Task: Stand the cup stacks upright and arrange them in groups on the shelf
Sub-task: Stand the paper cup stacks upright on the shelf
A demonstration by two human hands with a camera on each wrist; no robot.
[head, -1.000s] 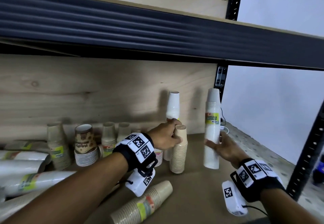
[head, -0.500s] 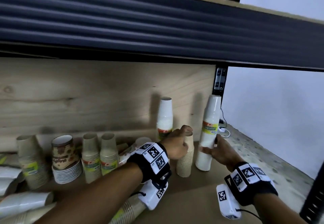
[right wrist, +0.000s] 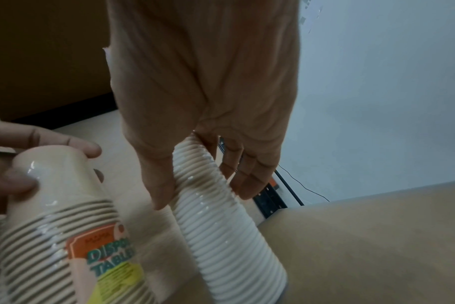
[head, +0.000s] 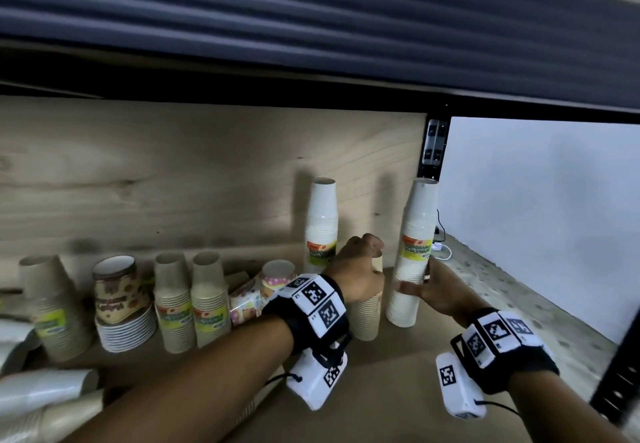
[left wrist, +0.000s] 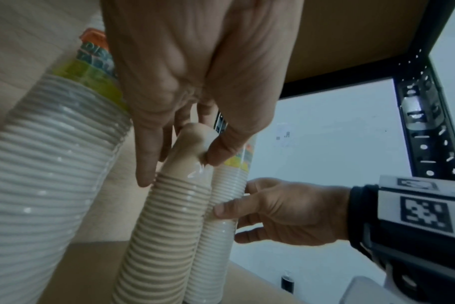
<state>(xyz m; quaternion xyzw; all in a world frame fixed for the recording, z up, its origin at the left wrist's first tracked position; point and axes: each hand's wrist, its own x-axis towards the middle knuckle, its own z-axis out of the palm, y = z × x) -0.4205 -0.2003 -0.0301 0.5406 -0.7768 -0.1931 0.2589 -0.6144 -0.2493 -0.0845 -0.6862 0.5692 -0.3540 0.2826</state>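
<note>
Near the centre of the head view, the left hand [head: 360,271] has its grip curled over the top of a short stack of tan paper cups in clear wrap [head: 366,314], which stands upright on the brown shelf board [head: 398,373]. Just to its right, the right hand [head: 438,292] has its grip wrapped round the lower middle of a tall stack of white paper cups with a yellow-green label [head: 414,255], thumb on the near side and fingers behind. This stack also stands on the board, leaning slightly left at the top. A second tall white stack with the same label [head: 320,226] stands further back, against the plywood back panel [head: 173,172].

The step in hand looks like setting these two stacks side by side as a group. To do it well, I would keep the tall stack gripped low, bring its top plumb before letting go, and slide the tan stack by its base, not its top. Release one hand at a time. Tan stacks [head: 188,300] already stand at lower left, while wrapped stacks lying on their sides [head: 45,394] at the bottom left edge remain to be stood up.
</note>
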